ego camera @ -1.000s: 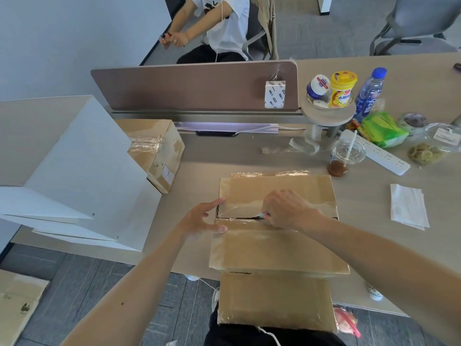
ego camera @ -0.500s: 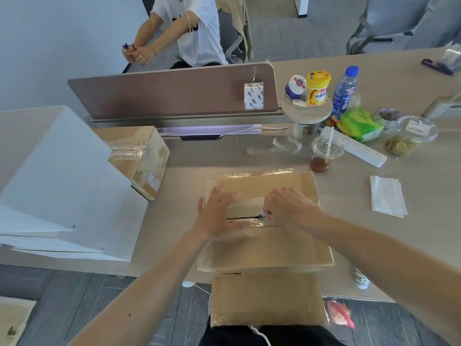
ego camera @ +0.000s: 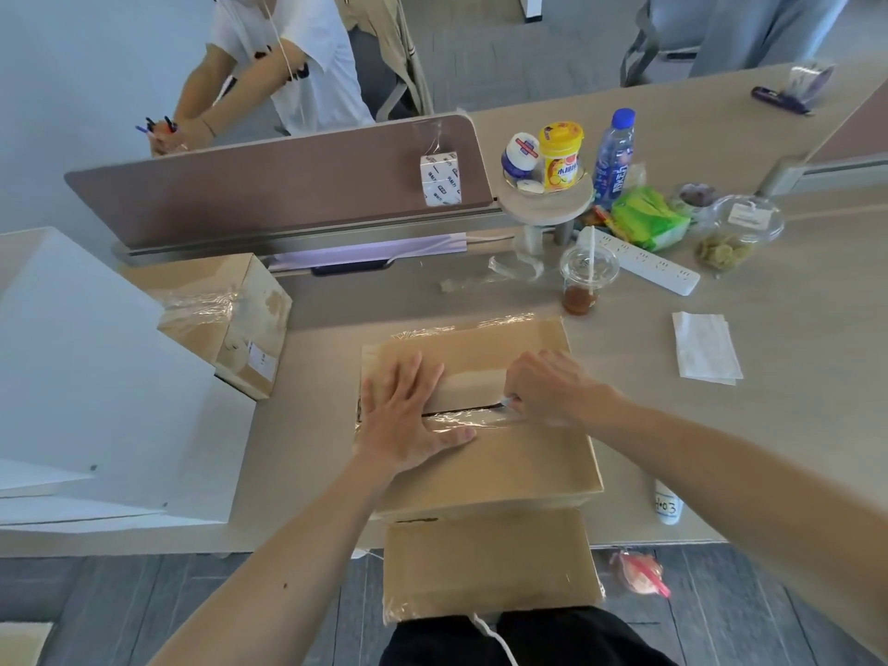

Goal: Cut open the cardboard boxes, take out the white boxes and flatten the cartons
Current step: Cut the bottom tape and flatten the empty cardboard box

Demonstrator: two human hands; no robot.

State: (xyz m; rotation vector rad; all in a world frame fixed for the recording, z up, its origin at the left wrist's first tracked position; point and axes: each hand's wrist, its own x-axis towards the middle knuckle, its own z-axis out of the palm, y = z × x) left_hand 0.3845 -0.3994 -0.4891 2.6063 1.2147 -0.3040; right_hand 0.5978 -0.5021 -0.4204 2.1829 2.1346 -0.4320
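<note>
The fingers of the left hand are being held straight and spread, pressed flat on the cardboard box across the left end of its taped seam; a second ago they were only hooked at the box's left edge. The right hand is being kept curled round a small blade further right on the seam. The flaps are, seemingly, being braced for finishing the cut. White boxes are being left stacked left of the box.

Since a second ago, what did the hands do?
On the taped brown cardboard box, the left hand slid from the left edge to press flat on top. The right hand, gripping a small blade, cut rightward along the seam. The box stayed put.
</note>
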